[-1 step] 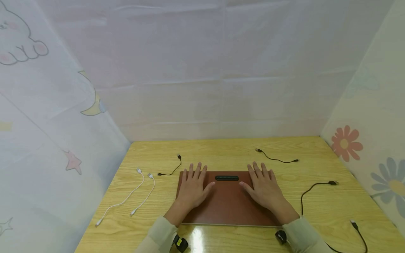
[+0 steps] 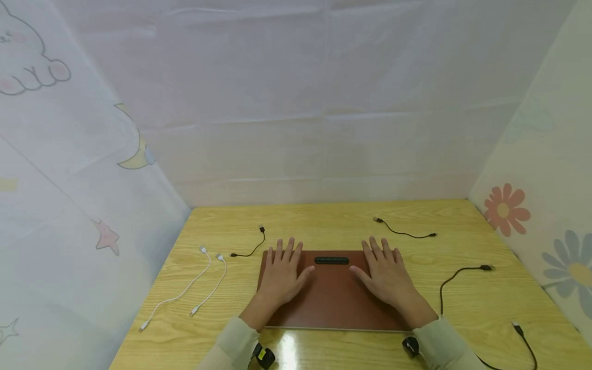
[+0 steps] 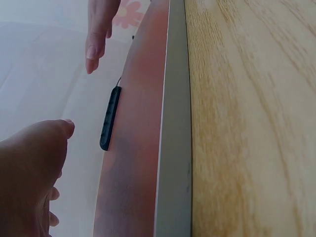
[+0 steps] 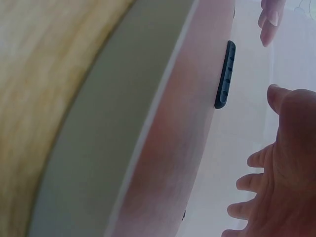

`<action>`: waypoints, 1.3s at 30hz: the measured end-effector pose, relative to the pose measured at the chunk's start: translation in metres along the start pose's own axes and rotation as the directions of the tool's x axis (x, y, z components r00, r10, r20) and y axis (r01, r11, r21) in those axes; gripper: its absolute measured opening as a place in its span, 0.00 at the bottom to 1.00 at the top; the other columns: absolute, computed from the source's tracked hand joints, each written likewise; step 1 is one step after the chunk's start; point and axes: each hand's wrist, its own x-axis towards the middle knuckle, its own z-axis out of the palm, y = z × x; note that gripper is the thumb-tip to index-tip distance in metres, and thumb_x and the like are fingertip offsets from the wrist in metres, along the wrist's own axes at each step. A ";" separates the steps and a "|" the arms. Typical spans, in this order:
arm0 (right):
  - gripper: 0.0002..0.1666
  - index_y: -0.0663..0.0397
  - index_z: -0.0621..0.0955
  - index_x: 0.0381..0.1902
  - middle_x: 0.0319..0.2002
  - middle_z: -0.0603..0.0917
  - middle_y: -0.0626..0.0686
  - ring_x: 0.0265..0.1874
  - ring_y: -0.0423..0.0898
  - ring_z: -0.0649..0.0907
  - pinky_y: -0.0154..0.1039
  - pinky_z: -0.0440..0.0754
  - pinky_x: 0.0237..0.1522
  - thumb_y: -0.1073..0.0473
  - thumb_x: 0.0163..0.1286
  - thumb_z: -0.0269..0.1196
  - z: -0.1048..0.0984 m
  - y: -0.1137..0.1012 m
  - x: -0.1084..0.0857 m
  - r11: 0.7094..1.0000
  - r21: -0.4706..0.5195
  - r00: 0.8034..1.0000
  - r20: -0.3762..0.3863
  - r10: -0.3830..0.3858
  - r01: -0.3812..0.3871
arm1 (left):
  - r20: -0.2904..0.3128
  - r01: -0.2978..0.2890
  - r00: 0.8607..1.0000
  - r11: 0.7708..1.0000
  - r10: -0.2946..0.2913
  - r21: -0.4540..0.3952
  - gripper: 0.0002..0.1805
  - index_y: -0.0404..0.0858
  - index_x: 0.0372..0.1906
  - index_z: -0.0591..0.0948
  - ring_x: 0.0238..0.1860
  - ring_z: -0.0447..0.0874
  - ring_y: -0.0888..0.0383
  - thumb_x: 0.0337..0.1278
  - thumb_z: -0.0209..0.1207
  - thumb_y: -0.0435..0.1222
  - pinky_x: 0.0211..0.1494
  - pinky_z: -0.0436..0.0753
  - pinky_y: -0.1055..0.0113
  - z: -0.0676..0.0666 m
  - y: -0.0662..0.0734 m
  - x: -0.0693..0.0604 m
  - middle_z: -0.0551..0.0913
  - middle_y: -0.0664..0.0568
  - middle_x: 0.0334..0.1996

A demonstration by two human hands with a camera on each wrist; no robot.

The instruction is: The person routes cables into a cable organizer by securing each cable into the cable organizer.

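Note:
A reddish-brown board (image 2: 333, 303) lies flat on the table, its pale thick edge facing me. Near its far edge sits a dark slotted cable holder (image 2: 331, 260), also visible in the left wrist view as a ribbed dark strip (image 3: 110, 118). Over the board's left side is my left hand (image 2: 282, 277), fingers straight and slightly spread. My right hand (image 2: 387, 277) mirrors it over the right side, thumb pointing inward. Neither hand holds anything. In the right wrist view my right hand (image 4: 291, 168) appears raised off the board surface (image 4: 173, 128).
Two white USB cables, one longer (image 2: 182, 293) and one shorter (image 2: 217, 288), lie on the left. Short black cables lie at back left (image 2: 252, 252) and back right (image 2: 407, 235). More black cable (image 2: 444, 288) runs along the right. Patterned sheets (image 2: 324, 128) surround the wooden table (image 2: 324, 221).

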 end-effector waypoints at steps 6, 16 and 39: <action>0.51 0.59 0.58 0.79 0.79 0.53 0.65 0.77 0.69 0.50 0.72 0.48 0.71 0.28 0.75 0.49 0.000 -0.001 -0.002 1.000 0.012 1.000 0.001 -0.004 0.004 | 0.002 0.001 1.000 1.000 -0.001 0.003 0.42 0.46 0.82 0.54 0.80 0.43 0.37 0.74 0.35 0.66 0.78 0.48 0.38 0.001 0.000 0.001 0.51 0.44 0.81; 0.52 0.61 0.56 0.80 0.79 0.54 0.67 0.77 0.70 0.50 0.72 0.48 0.71 0.28 0.76 0.47 -0.010 0.000 -0.003 0.999 0.042 1.000 0.012 -0.024 0.024 | -0.023 0.039 0.999 0.998 -0.038 0.054 0.36 0.42 0.77 0.65 0.76 0.58 0.39 0.78 0.38 0.60 0.76 0.58 0.39 -0.001 -0.018 0.004 0.63 0.42 0.76; 0.48 0.61 0.61 0.78 0.75 0.62 0.67 0.74 0.69 0.61 0.69 0.60 0.69 0.30 0.78 0.47 -0.011 -0.022 0.028 0.986 0.126 0.991 0.061 -0.116 0.108 | -0.047 0.183 0.983 0.979 -0.180 0.085 0.30 0.35 0.67 0.74 0.64 0.73 0.39 0.75 0.52 0.53 0.67 0.72 0.43 -0.008 -0.086 0.000 0.77 0.40 0.62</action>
